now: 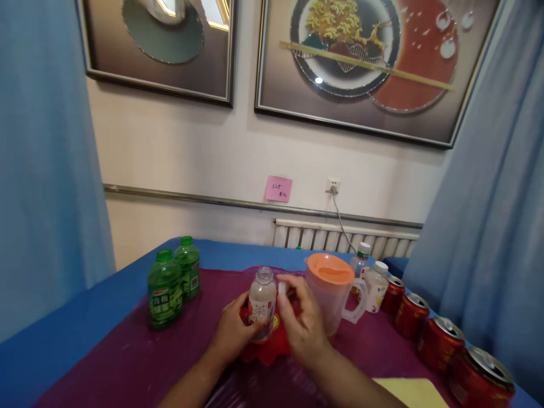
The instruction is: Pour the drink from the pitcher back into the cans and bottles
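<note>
My left hand is wrapped round a clear plastic bottle with a printed label. The bottle stands upright and its mouth is uncovered. Just right of the bottle's neck, my right hand pinches a small white cap, apart from the bottle. Beneath the bottle lies a red, scalloped-edged piece with a yellow mark, partly hidden by my hands. Close behind my right hand is a translucent pitcher with an orange lid.
Two green bottles stand at the left. On the right are a white-capped bottle, another bottle behind it, and several red cans. A yellow sheet lies at the front right. Purple cloth covers part of the blue table.
</note>
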Available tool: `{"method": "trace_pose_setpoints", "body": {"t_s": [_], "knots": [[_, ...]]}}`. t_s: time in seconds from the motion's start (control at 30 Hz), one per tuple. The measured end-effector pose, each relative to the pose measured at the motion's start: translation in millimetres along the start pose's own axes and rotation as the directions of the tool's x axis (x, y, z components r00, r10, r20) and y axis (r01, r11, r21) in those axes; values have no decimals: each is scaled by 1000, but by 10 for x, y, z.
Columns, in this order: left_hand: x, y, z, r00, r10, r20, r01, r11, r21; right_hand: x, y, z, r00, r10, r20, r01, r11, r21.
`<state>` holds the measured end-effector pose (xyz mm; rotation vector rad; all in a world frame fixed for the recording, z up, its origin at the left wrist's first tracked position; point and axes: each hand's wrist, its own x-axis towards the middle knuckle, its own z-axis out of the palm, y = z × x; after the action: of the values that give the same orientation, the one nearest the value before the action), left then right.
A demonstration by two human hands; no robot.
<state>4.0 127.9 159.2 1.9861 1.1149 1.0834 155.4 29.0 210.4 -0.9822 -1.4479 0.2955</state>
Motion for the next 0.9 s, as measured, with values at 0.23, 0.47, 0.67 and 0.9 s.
{"method": "trace_pose_setpoints", "body": {"t_s": [0.23, 0.47, 0.67, 0.9], "knots": [[-73, -53, 31, 999, 36, 1, -36, 979, 199, -105, 714, 223, 940, 113, -323, -17, 958, 286], [-120, 9, 49, 993, 86, 84, -101, 977, 190, -191, 712, 99, 963, 90, -256, -26, 969, 247], [-172, 82, 16, 978, 147, 148, -170, 974, 153, -223, 597, 55, 975, 144, -166, -110, 973, 201], [-202, 118, -18, 955, 224, 195, -252, 958, 136, -223, 466, -47, 991, 70, -115, -55, 990, 133]]}}
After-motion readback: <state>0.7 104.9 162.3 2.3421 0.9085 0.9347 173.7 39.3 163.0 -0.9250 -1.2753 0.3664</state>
